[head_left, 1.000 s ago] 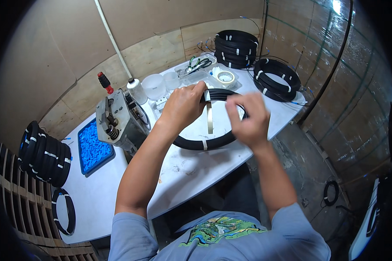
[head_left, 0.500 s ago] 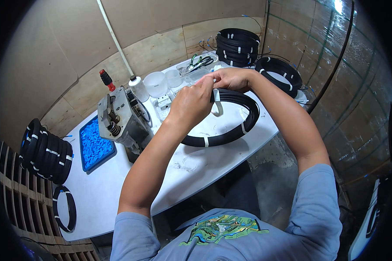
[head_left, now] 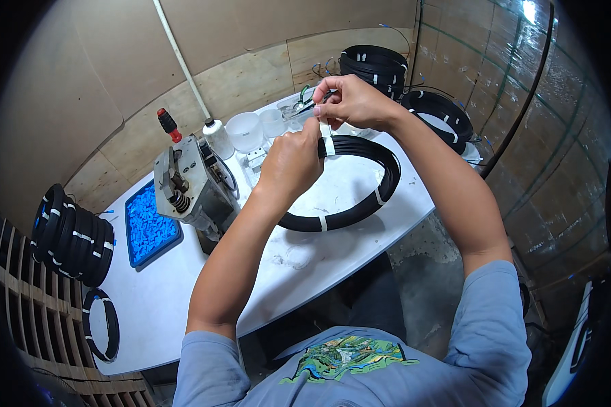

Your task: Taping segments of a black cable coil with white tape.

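1. Under both hands I see the white table (head_left: 319, 264), running out to the left and toward the body.
2. Just below the hands lies the black cable coil (head_left: 360, 203), flat on the table, banded with white ties; its upper edge reaches up to the left hand.
3. Left of the left hand stands a grey metal machine (head_left: 190, 183), with a blue tray (head_left: 146, 227) beyond it.
4. Behind the right hand I see stacked black coils (head_left: 377, 64).
5. My left hand (head_left: 292, 163) is pinched shut on a white strip (head_left: 328, 139) at the coil's top.
6. My right hand (head_left: 353, 102), just above it, pinches the strip's upper end.
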`<state>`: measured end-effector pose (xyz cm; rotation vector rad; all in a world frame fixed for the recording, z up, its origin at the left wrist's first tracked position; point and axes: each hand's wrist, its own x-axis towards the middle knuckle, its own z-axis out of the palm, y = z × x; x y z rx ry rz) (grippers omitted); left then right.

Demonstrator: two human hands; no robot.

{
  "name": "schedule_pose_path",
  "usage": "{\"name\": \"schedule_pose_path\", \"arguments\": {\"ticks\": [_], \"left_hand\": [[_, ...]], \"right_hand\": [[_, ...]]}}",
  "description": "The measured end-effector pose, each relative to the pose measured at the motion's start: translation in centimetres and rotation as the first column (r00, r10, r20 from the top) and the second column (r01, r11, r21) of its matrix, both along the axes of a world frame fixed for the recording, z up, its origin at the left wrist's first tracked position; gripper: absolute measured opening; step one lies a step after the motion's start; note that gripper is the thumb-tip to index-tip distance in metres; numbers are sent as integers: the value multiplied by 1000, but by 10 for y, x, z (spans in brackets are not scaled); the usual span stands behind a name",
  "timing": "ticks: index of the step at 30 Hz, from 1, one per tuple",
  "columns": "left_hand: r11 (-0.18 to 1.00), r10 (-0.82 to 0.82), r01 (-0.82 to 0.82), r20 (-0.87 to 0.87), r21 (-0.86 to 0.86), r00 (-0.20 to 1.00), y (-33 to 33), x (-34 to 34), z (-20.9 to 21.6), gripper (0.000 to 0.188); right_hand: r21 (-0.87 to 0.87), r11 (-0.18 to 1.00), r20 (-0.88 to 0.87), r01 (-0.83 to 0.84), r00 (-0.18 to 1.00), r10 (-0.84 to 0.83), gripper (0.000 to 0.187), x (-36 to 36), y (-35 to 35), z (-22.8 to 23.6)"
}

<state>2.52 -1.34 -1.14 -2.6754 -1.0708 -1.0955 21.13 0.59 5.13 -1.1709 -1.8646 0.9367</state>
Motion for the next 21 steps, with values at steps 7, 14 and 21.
{"name": "schedule_pose_path", "arguments": {"ticks": [7,14,21], "left_hand": [[998,-43,44,-16,37,999,-10,4,4,21],[1000,-19,19,-19,-13,1000,-4,4,3,19],[997,38,-37,13,-70,999,0,3,3,23]], "right_hand": [[-25,1000,90,-18,996,20,15,0,9,-20],[192,981,-83,32,996,-16,20,-5,-27,12],[514,839,-65,179,983,-170,39,-24,-90,-5]]}}
